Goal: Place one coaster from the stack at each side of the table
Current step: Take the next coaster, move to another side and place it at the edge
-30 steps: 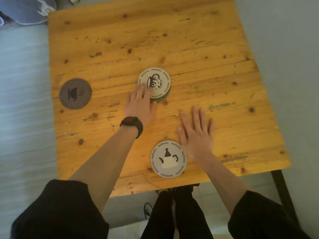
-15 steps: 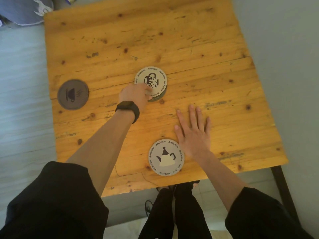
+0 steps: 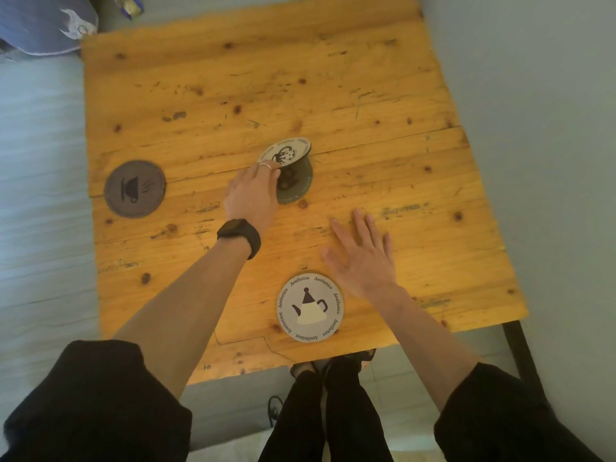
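Knotty wooden table (image 3: 366, 95): four round coasters. Left hand (image 3: 253, 195) pinches tilted mug coaster (image 3: 286, 152) above dark coaster (image 3: 296, 185); right hand (image 3: 363, 258) flat, fingers spread.

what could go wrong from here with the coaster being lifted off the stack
1. The left hand pinches the tilted round cream coaster with a spotted mug print only at its near edge, so it could slip and drop back.
2. The dark green round coaster beneath might get dragged along or nudged off centre.
3. The far and right sides of the knotty yellow wooden table are bare; setting this coaster near the placed ones would leave a side unserved.
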Motion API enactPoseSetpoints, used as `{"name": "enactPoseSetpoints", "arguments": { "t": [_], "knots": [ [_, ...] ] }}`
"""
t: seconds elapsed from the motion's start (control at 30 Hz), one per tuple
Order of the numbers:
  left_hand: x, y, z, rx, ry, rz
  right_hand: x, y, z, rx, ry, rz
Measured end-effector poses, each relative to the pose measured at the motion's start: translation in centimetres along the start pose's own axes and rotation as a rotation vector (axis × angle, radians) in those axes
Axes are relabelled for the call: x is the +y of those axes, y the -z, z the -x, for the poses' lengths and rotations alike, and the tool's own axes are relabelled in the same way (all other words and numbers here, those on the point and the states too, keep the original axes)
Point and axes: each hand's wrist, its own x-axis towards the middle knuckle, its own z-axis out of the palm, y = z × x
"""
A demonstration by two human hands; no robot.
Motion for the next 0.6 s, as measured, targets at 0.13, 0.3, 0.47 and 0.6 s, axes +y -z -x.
{"name": "enactPoseSetpoints", "arguments": {
  "t": [0.13,0.3,0.47,0.6],
  "knots": [
    [1.5,1.8,4.7,0.057,-0.262,0.026,-2.4,4.6,3.1,-0.088,-0.185,-0.769],
    [4.2,4.4,13.9,-0.166,-0.581,-0.035,-1.6,5.8,11.3,-0.117,-0.601,-1.761],
    [7.4,6.4,20.8,-0.420,-0.092,0.365,0.9,4.3,20.4,0.050,-0.689,-1.652],
    [11.3,7.5,22.8,-0.836,0.639,0.904,2.6,4.3,26.2,0.129,-0.674,-1.582]
  ]
}}
